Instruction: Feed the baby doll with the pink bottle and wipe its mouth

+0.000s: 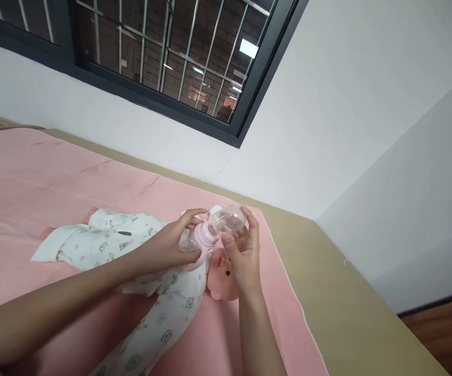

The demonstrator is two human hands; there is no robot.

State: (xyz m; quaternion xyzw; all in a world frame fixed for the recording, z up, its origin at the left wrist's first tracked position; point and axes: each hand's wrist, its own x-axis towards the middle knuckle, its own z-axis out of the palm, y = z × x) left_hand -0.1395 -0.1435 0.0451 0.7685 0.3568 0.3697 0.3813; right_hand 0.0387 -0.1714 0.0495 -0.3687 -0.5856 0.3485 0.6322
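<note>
A baby bottle (207, 235) with a pink collar and pink handles is held above a doll. My left hand (174, 244) wraps round its body and handle. In my right hand (247, 243), between thumb and fingers, is the clear cap (231, 218), beside the bottle's nipple end. Whether cap and collar touch, I cannot tell. Below the hands lies the doll's head (221, 277), partly hidden by my right hand. The doll wears a white printed suit (80, 245), its legs stretching to the left.
A pink mat (53, 177) lies under the doll on a wooden surface (312, 261). Behind it rise a white wall (288, 156) and a dark-framed window (235, 137) with metal bars. A brown wooden panel (445, 329) stands at the lower right.
</note>
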